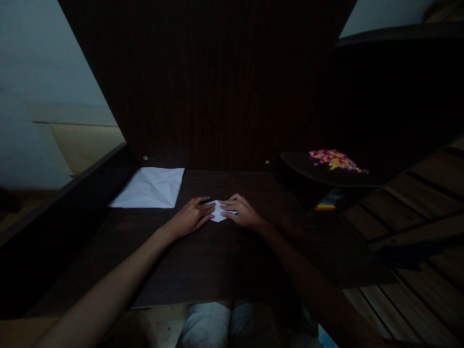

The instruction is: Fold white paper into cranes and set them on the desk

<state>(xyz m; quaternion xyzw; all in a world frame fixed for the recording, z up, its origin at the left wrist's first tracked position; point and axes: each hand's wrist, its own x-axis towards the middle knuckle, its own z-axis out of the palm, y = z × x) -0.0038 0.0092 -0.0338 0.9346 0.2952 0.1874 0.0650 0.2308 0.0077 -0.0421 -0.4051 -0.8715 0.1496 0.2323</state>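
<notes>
A small folded piece of white paper lies on the dark wooden desk, between my two hands. My left hand rests on its left side, fingers stretched out and apart, the fingertips on the paper and the thumb by its lower edge. From the other side, my right hand lays its extended fingers and thumb on the paper's right part. Both hands are open, and the fingers hide the paper's sides. Farther left on the desk is a larger stack of creased white paper sheets.
A tall dark panel rises behind the desk, and a low side board borders the left. On the curved right shelf sits a cluster of small pink, red and yellow pieces. Wooden slats lie beyond at right.
</notes>
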